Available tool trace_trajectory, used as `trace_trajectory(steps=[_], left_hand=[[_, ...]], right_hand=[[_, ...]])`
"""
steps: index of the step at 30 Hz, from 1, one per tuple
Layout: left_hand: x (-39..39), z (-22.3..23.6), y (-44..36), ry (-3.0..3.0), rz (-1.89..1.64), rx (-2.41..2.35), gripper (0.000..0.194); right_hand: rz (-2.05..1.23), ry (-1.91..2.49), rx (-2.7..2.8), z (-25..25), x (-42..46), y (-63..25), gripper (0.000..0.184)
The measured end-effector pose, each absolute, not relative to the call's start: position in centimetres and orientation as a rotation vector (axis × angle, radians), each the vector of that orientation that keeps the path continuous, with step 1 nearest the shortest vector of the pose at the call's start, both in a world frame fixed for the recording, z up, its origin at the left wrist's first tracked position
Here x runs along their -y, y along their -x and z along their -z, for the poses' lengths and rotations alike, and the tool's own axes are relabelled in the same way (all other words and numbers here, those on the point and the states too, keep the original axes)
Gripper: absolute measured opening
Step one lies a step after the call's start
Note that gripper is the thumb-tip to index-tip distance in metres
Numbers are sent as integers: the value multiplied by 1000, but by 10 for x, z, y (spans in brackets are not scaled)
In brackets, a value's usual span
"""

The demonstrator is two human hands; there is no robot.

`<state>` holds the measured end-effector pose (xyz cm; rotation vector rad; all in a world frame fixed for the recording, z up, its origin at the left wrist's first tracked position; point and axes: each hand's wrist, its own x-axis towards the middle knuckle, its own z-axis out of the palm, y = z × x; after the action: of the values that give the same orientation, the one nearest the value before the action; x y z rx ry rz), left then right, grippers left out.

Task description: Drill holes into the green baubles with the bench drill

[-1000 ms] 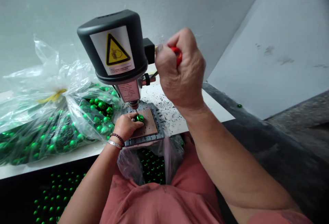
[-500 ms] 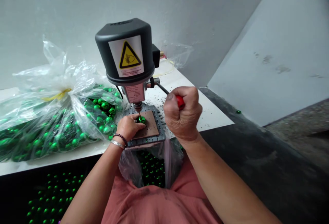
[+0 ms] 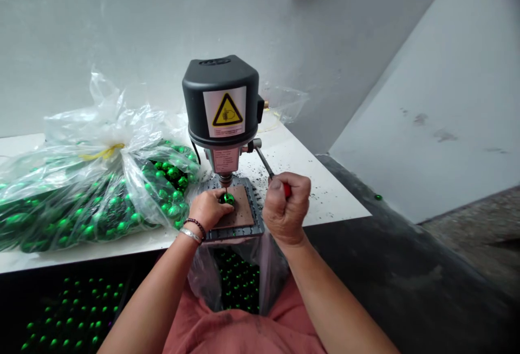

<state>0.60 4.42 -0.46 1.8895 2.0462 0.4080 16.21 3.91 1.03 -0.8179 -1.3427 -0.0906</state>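
A small drill press (image 3: 221,105) with a dark grey hood and a yellow warning label stands on the white table. Under its bit, a shiny green ball (image 3: 228,199) rests on a brown board (image 3: 241,210) laid over the metal base. My left hand (image 3: 209,209) grips the ball between thumb and fingers, and the bit comes down at its top. Wrapped in a fist, my right hand (image 3: 287,205) holds the press's lever (image 3: 266,163) by its red knob, right of the machine.
A clear plastic bag (image 3: 122,191) of green balls, tied with yellow, fills the table's left. Below the front edge, an open bag (image 3: 239,278) holds more balls, and others (image 3: 73,310) lie lower left. Dark shavings dot the table (image 3: 325,202). One ball (image 3: 378,197) lies on the floor.
My right hand has pulled the lever down, so it slopes more steeply. The bit has come down to the ball. My view has tilted up and shifted left.
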Motion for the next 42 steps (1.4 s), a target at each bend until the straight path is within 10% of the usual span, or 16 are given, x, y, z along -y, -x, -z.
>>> trace_trajectory(steps=[11, 19, 27, 42], left_hand=[[-21, 1, -1, -1824, -574, -1874, 31], [13, -3, 17, -1451, -662, -1561, 54], [3, -12, 10, -318, -1219, -1050, 34], [-6, -7, 9, -526, -1070, -1145, 16]], right_hand=[[-14, 929, 1410, -117, -68, -166, 24], [-100, 928, 1391, -113, -68, -165, 22], [-87, 911, 1404, -113, -68, -166, 22], [-85, 866, 1471, -118, -73, -172, 23]])
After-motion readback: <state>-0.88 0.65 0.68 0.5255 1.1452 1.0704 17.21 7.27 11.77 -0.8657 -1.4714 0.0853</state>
